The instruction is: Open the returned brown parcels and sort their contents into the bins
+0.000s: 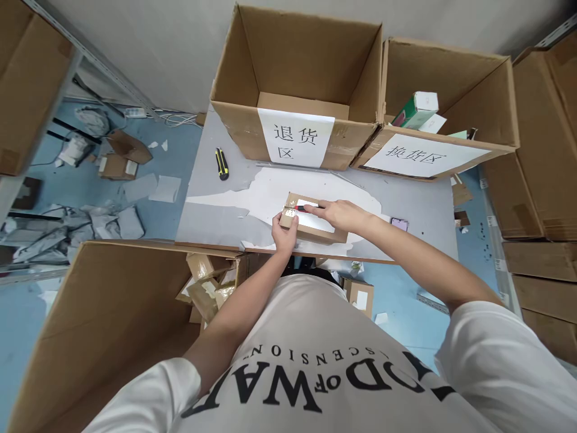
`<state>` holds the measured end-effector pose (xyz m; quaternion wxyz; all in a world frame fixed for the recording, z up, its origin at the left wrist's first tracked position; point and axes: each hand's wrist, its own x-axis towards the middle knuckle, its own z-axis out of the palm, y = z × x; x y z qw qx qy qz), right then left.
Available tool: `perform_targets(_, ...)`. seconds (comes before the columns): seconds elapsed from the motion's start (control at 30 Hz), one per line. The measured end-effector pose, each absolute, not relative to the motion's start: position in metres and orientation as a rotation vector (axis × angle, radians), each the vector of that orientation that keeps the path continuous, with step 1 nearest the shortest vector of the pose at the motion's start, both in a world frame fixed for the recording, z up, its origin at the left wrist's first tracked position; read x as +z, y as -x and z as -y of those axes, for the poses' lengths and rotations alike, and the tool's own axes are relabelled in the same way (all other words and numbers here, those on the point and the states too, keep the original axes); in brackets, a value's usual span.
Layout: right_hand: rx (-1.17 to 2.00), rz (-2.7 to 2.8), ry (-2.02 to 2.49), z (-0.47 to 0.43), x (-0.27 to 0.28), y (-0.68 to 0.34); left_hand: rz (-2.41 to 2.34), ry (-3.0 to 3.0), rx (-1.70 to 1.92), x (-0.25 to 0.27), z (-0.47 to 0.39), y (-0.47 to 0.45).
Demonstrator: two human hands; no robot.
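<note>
A small brown cardboard box (323, 234) with a white label and clear tape lies on the worktable in front of me. My left hand (285, 234) is closed around its left end, thumb on the near side. My right hand (339, 214) reaches over the box from the right, closed on a slim red and black box cutter (301, 208). The cutter's tip points left at the taped end of the box; whether the blade is in the tape I cannot tell. Most of the cutter's handle is hidden by my fingers.
On the grey tabletop (211, 222) lie a yellow and black utility knife (222, 163) and a phone (399, 224). Two large labelled cartons stand behind, the left one (234, 129) and the right one (505, 141) holding a green-white box (417, 110). A big carton (90, 300) with packaging scraps stands nearer, left.
</note>
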<state>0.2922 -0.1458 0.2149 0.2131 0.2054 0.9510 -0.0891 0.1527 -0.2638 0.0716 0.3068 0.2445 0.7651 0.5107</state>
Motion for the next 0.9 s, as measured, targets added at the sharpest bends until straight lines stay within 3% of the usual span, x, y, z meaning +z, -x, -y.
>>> perform_targets(0.33,-0.238,-2.539,-0.602,0.14,0.201,-0.31,-2.21,-0.622,1.072,0.04,0.288,-0.141)
perform_targets(0.5,-0.332,-2.561,-0.751,0.145,0.179,-0.337,-2.06,-0.882,1.155,0.042,0.28,-0.152)
perform_targets(0.9,-0.382,-2.561,-0.802,0.152,0.168,-0.359,-1.978,-0.808,1.201,0.039,0.25,-0.192)
